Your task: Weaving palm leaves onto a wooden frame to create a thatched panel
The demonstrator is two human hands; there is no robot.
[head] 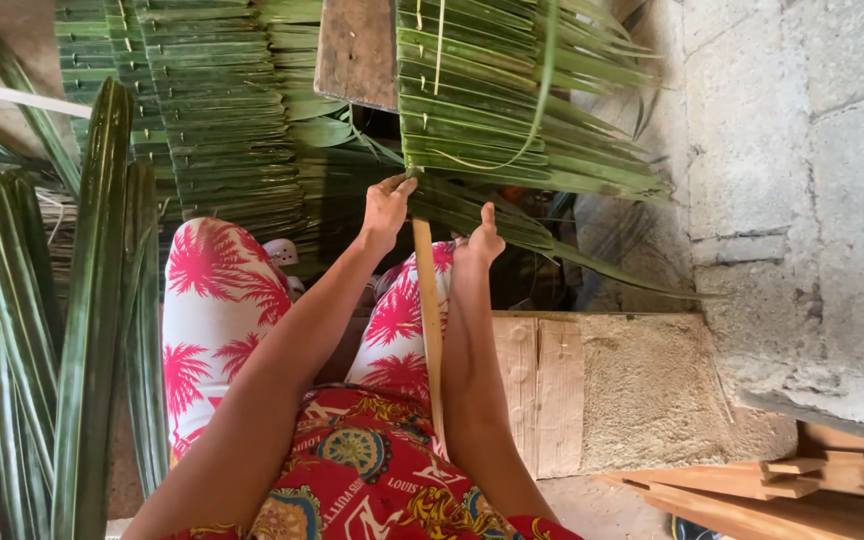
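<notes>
Your left hand (pixel 384 208) pinches a palm leaf (pixel 472 212) over the wooden slat (pixel 429 310), right hand (pixel 482 240) pressing it open-fingered beside; keep the fold snug against that slat.

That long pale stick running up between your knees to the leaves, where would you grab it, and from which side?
Best near its top, just below the folded palm leaves, where the left hand and right hand already meet. The stick is thin and runs lengthwise away from the body, so pinching it from either side across its narrow width probably works best; its lower end is tucked between the legs.
</notes>
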